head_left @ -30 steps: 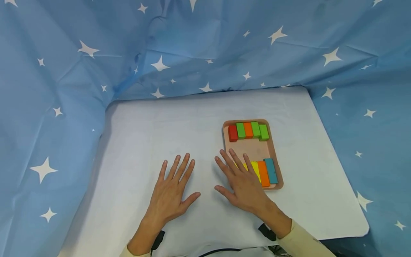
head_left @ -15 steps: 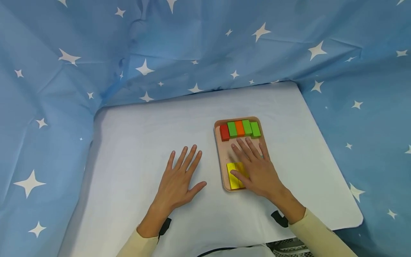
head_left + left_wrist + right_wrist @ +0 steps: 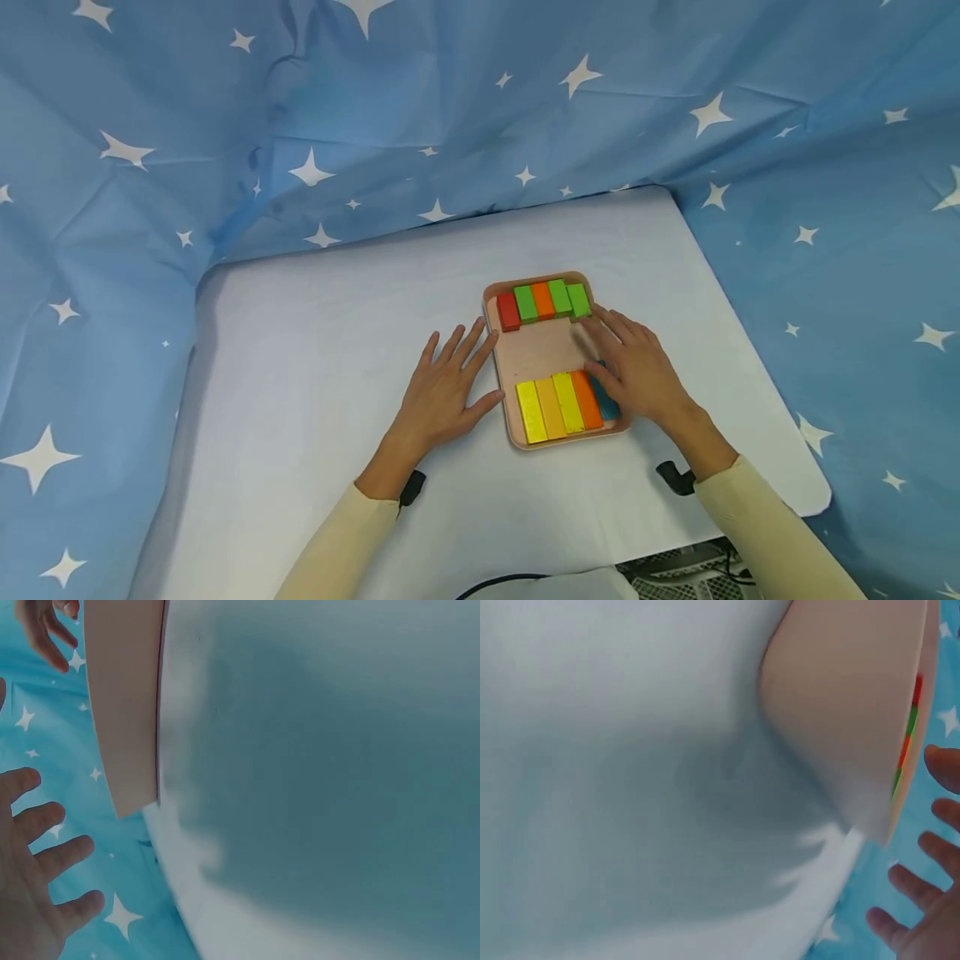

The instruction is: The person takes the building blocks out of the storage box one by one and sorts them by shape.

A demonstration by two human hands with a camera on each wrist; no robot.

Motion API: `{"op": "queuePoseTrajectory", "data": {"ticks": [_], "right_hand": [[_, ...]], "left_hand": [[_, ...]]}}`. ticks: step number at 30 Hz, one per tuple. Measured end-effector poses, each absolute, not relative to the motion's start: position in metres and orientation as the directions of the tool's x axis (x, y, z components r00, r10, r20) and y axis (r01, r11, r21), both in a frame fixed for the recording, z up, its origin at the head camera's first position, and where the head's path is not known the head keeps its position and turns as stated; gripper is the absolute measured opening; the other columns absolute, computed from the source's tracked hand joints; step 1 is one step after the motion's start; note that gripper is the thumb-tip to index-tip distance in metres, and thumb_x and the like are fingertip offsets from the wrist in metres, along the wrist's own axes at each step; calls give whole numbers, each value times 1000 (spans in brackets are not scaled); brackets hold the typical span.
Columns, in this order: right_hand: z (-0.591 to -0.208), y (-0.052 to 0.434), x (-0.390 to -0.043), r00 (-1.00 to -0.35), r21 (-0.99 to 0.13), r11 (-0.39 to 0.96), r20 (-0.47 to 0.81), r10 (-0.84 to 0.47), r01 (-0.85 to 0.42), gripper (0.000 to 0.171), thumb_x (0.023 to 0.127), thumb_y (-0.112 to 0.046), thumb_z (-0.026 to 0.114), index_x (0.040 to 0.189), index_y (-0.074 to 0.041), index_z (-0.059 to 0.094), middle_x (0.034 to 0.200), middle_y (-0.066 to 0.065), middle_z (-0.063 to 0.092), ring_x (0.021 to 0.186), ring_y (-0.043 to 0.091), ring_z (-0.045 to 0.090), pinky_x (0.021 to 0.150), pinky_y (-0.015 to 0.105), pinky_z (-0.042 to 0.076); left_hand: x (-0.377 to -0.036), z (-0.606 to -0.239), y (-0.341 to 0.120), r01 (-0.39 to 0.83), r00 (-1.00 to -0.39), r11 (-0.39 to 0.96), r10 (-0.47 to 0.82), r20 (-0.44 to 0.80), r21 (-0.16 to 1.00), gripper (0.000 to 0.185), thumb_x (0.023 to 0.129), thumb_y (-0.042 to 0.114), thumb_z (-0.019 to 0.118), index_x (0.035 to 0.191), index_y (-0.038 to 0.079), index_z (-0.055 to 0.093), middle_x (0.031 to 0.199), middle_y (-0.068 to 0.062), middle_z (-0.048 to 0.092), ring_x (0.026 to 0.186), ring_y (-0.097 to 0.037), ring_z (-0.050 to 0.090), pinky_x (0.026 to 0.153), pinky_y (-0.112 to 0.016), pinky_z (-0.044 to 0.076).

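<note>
A pink tray (image 3: pixel 543 354) lies on the white table (image 3: pixel 322 350). Its far row holds a red block (image 3: pixel 507 311), an orange block (image 3: pixel 542 301) and green blocks (image 3: pixel 559 297). The near row has yellow blocks (image 3: pixel 531 412), an orange block (image 3: pixel 587 400) and a teal block (image 3: pixel 606 406). My left hand (image 3: pixel 446 392) lies flat on the table, fingertips at the tray's left rim. My right hand (image 3: pixel 637 371) rests with straight fingers over the tray's right side, its thumb on the teal block. The wrist views show the tray's wall (image 3: pixel 124 705) (image 3: pixel 840 697) from low down.
Blue cloth with white stars (image 3: pixel 465 108) hangs behind and on both sides of the table. The table's right corner (image 3: pixel 813 500) is near my right sleeve. A grey mesh object (image 3: pixel 675 575) shows below the front edge.
My right hand has crossed from the tray's left side to its right side, uncovering the near row of blocks. My left hand has slid right up to the tray's left rim.
</note>
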State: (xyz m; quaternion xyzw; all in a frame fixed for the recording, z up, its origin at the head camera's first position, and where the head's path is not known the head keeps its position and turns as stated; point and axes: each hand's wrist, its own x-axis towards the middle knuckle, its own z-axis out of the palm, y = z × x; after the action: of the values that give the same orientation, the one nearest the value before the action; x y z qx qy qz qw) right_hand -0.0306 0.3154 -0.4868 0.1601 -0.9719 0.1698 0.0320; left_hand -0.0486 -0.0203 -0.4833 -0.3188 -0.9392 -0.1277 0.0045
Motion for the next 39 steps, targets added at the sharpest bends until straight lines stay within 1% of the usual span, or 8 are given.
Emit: {"op": "queuePoseTrajectory", "data": {"ticks": [4, 15, 20, 22, 26, 29, 34, 39], "right_hand": [[-491, 328, -37, -948, -378, 870, 100, -301, -316, 64, 98, -23, 70, 156, -11, 47, 165, 14, 40, 146, 44, 41, 114, 70, 32], [-503, 349, -47, -937, -488, 809, 60, -345, -329, 58, 100, -19, 66, 155, -9, 49, 166, 12, 40, 147, 41, 43, 116, 67, 35], [-508, 355, -48, -937, -517, 799, 23, -348, -309, 60, 101, -20, 64, 158, -13, 46, 169, 8, 35, 149, 41, 41, 115, 69, 34], [-509, 356, -48, -937, -522, 797, 10, -350, -303, 60, 102, -22, 63, 159, -14, 44, 170, 8, 33, 149, 42, 40, 115, 70, 33], [-510, 358, -48, -937, -543, 787, 2, -350, -295, 60, 103, -22, 62, 159, -15, 44, 170, 7, 32, 151, 42, 38, 115, 71, 32], [-511, 359, -48, -936, -560, 775, 0, -351, -291, 60, 103, -21, 62, 159, -15, 43, 171, 7, 31, 151, 41, 38, 116, 69, 32], [-512, 360, -47, -934, -570, 767, 3, -356, -294, 60, 102, -20, 62, 159, -14, 43, 171, 7, 31, 151, 40, 38, 116, 69, 32], [-512, 360, -46, -934, -559, 771, 14, -358, -304, 60, 102, -21, 62, 159, -14, 44, 171, 7, 32, 151, 40, 39, 116, 69, 33]], "left_hand": [[-56, -486, -15, 600, -794, 762, 604, 69, 243, 80, 101, 65, 45, 167, 25, 24, 175, -2, 18, 157, -32, 31, 126, -60, 20], [-65, -490, -11, 595, -794, 762, 607, 39, 256, 78, 102, 63, 46, 167, 25, 26, 174, -4, 21, 157, -33, 32, 126, -61, 21], [-69, -489, -9, 587, -799, 769, 601, 29, 253, 77, 102, 63, 47, 166, 25, 28, 175, -3, 20, 155, -34, 34, 126, -61, 22], [-71, -488, -8, 586, -799, 770, 600, 25, 253, 77, 102, 63, 47, 166, 26, 28, 175, -2, 20, 154, -33, 37, 124, -60, 26], [-80, -488, 0, 584, -798, 767, 603, 14, 263, 76, 102, 63, 47, 166, 26, 28, 174, -2, 22, 147, -31, 45, 116, -54, 38], [-89, -488, 8, 575, -801, 770, 598, -1, 278, 77, 103, 62, 48, 167, 25, 26, 174, -1, 23, 137, -30, 51, 106, -48, 43], [-104, -490, 20, 554, -807, 772, 590, -26, 312, 75, 103, 60, 48, 166, 24, 29, 173, -2, 25, 124, -30, 53, 90, -42, 42], [-117, -492, 29, 534, -816, 773, 577, -29, 342, 71, 103, 54, 54, 163, 22, 35, 171, -4, 28, 118, -31, 53, 85, -41, 42]]}}
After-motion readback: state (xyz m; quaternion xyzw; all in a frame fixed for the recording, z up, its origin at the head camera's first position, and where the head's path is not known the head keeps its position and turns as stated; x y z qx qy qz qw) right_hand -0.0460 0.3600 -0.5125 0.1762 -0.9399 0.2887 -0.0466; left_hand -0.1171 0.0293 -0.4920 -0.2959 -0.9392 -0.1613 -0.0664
